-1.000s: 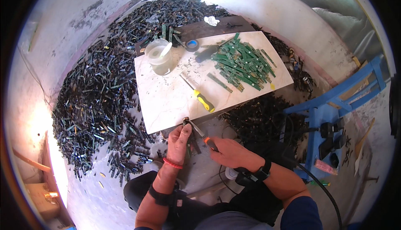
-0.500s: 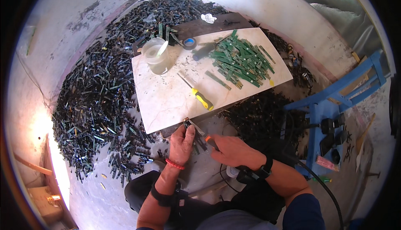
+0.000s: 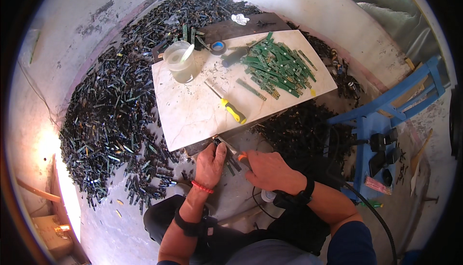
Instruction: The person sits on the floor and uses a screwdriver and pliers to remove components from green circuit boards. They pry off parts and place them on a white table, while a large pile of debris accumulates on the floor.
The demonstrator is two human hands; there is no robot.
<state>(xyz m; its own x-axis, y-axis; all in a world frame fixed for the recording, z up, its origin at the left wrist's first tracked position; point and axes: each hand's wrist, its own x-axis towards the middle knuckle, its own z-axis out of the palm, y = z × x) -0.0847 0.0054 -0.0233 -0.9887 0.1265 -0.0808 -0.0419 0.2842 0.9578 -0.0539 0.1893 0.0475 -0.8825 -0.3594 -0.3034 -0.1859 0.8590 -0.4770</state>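
A broad heap of dark, narrow strips (image 3: 111, 106) covers the floor around a pale, marble-patterned slab (image 3: 178, 115), with a blue chair (image 3: 365, 161) standing off to the right. On the slab, a loose pile of green circuit-board strips (image 3: 277, 67) spreads near the far right corner, while a translucent plastic tub (image 3: 181, 72) stands toward the far left. Just off the slab's near edge, 2 bare hands meet over the work: the right hand (image 3: 270, 171), its fingers curled around the handle, grips a metal-ended hand tool with an orange-and-black handle (image 3: 236, 153); the left hand (image 3: 209, 165) pinches between thumb and fingers. A yellow-and-black screwdriver (image 3: 234, 112) lies on the slab, its shaft toward the tub — beyond it sits a dark tape roll with a blue core (image 3: 218, 52). A red beaded bracelet (image 3: 201, 187) rings the left wrist. Smallest of all, a dark piece (image 3: 216, 139) sits at the left fingertips beside the tool's end — whether the 2 touch cannot be told.
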